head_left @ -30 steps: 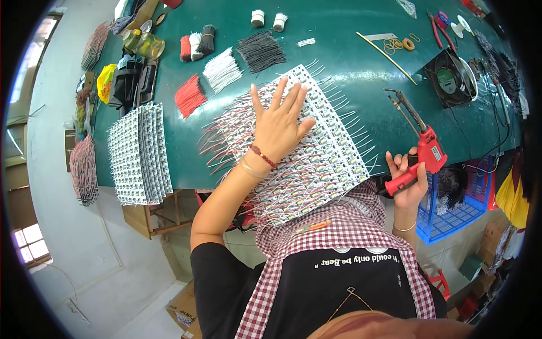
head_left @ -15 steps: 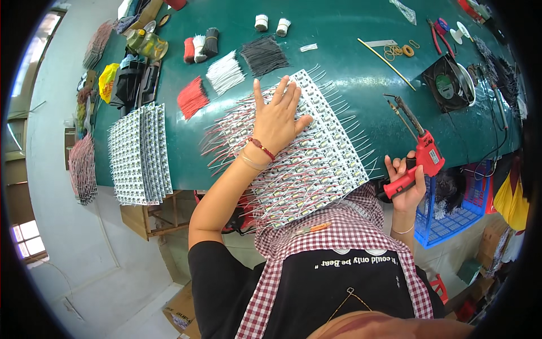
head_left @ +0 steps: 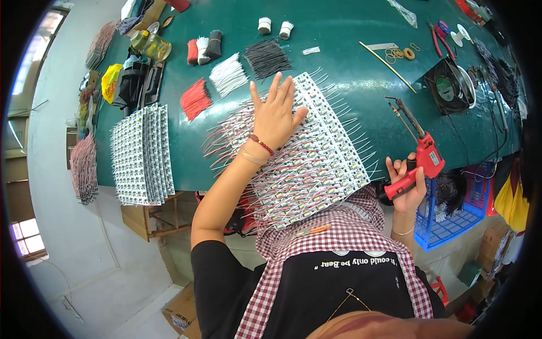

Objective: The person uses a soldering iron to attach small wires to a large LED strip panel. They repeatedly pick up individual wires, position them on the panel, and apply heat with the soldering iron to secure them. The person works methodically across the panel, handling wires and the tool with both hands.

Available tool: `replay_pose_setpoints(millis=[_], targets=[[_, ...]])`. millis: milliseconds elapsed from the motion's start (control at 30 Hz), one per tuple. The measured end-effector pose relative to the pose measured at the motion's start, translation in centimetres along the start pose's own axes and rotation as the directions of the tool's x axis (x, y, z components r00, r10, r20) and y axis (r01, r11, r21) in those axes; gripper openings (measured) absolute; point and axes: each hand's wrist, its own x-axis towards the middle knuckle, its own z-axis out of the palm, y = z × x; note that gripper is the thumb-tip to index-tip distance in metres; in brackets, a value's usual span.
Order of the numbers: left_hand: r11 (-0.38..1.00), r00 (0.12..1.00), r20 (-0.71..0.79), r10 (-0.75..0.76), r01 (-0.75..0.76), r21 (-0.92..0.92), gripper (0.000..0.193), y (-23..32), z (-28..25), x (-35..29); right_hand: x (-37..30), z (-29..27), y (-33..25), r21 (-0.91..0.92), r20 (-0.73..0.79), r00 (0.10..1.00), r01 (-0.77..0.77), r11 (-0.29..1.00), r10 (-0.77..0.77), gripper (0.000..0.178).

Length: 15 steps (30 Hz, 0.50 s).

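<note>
My left hand (head_left: 276,116) lies with fingers spread on a white panel of small circuit boards (head_left: 330,135). Rows of short red and white wires stick out over the panel and past its edges. The panel's near edge overhangs the table toward my checked apron. In my right hand (head_left: 407,186) is a red soldering gun (head_left: 428,158), held by its handle beside the panel, its tip pointing up and away. Beyond my left hand lie loose piles of red wires (head_left: 196,99), white wires (head_left: 228,75) and black wires (head_left: 267,57).
A stack of similar circuit board panels (head_left: 141,155) stands at the left. Toward the right are a small fan (head_left: 446,87), a thin stick (head_left: 388,68), pliers (head_left: 436,40) and a tape roll (head_left: 408,53). A blue crate (head_left: 446,226) sits below the table's right edge.
My left hand has slid slightly left on the panel, its fingers a little closer together. The soldering gun stays in nearly the same place in my right hand.
</note>
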Motion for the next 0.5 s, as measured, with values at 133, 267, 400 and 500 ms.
replay_pose_setpoints(millis=[133, 267, 400, 500], targets=[[0.999, 1.0, 0.016, -0.007, 0.007, -0.043, 0.048, 0.2, -0.6, 0.1, -0.7, 0.2, -0.2, -0.003, 0.009, 1.0, -0.005, 1.0, 0.005, 0.034], [0.997, 0.999, 0.044, -0.005, 0.008, -0.077, 0.045, 0.8, -0.9, 0.1, -0.9, -0.1, -0.6, -0.001, 0.01, 1.0, 0.002, 1.0, -0.002, 0.033], [0.977, 0.995, 0.072, -0.071, 0.084, -0.196, 0.046, 1.1, 0.1, 0.2, -0.4, -0.1, -1.0, -0.004, -0.002, 1.0, -0.006, 1.0, 0.006, 0.033], [0.977, 0.992, 0.104, -0.066, 0.085, -0.197, 0.047, 1.1, 0.0, 0.5, -0.1, -0.1, -1.1, -0.002, -0.005, 1.0, -0.006, 1.0, 0.006, 0.033]])
